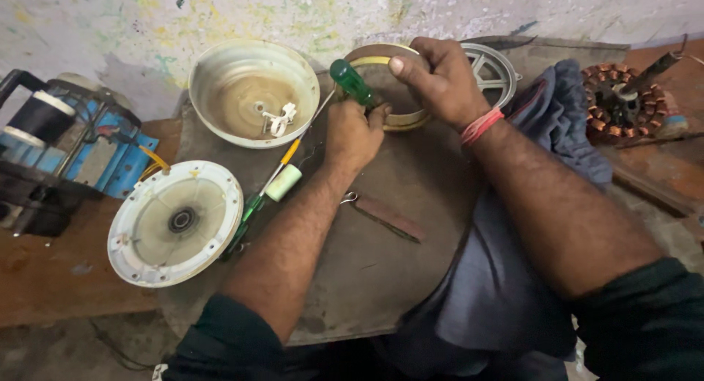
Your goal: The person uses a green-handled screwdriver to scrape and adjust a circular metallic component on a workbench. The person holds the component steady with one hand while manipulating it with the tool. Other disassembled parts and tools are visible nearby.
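- Near edge: two forearms in dark sleeves reach out over a round grey slab (381, 278).
- On the slab between the arms lies a small pair of scissors (381, 214), flat.
- Left of the slab, a white round cover (174, 223) with a bearing at its middle sits on the brown bench.
- A second screwdriver (265, 192) lies beside the left forearm, a pale green roll touching it.
- Left hand (354, 135) is closed around a green-handled screwdriver (350, 82), handle tilted up to the left.
- Right hand (440, 80), red band at the wrist, grips the rim of a yellowish ring (411, 119), fingers curled over its top.
- Farther left, a white bowl-shaped housing (253, 93).
- Far right, a copper-wound stator (623, 102).
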